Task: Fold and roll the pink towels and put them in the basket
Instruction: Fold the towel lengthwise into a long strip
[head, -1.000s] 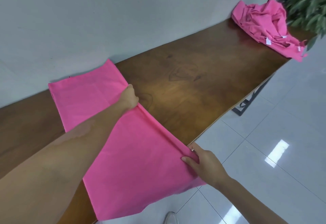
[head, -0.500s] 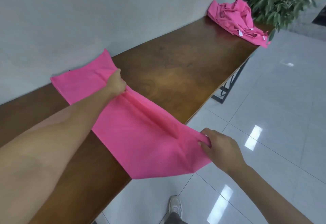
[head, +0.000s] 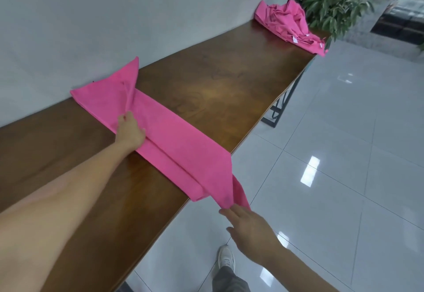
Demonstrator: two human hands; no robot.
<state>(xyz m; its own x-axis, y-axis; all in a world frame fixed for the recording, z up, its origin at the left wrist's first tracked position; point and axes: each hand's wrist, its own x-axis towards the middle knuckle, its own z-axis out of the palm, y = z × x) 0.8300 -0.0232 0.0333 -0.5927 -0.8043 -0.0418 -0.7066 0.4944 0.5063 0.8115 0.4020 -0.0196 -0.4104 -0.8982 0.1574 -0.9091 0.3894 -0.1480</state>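
Here the pink towel (head: pixel 169 140) lies as a long folded band across the wooden surface (head: pixel 218 89), from the wall at centre left to the near edge, its end hanging over. The left hand (head: pixel 129 131) pinches the towel's edge mid-band; the right hand (head: pixel 250 225) holds the hanging corner, fingers curled beneath it. The lengthwise fold looks underway; next the loose ends need squaring before rolling. More pink towels (head: pixel 289 23) lie heaped at upper right.
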